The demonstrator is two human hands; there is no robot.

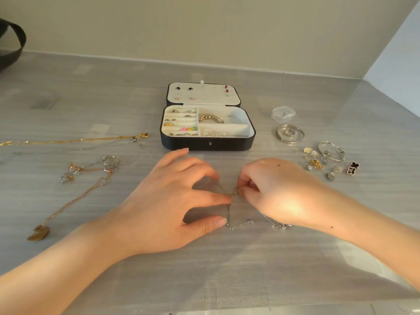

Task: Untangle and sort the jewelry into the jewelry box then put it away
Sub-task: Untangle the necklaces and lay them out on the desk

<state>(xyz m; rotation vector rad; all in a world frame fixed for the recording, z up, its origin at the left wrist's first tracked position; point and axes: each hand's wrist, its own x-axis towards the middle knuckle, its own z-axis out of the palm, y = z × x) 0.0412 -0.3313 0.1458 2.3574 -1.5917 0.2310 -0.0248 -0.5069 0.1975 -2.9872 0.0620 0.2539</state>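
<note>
Picking at knot (234, 194) in thin chain (241, 223): right hand (272, 194) fingers pinch it; left hand (172, 201) fingers, spread, press chain onto bench (204, 280). Tease loops apart gently; hard pulling likely tightens.

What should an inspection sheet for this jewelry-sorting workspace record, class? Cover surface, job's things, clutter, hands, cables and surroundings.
Surface: grey table, glossy.
Job's things: jewelry box open, partly filled; silver chain between the hands; gold necklace and pendant necklace at left; bangles and loose earrings at right.
Clutter: clear plastic container behind the bangles.
Hands: left hand fingertips touch the chain; right hand pinches it.
Cables: nothing seen.
Surroundings: plain wall; black strap far left.
</note>
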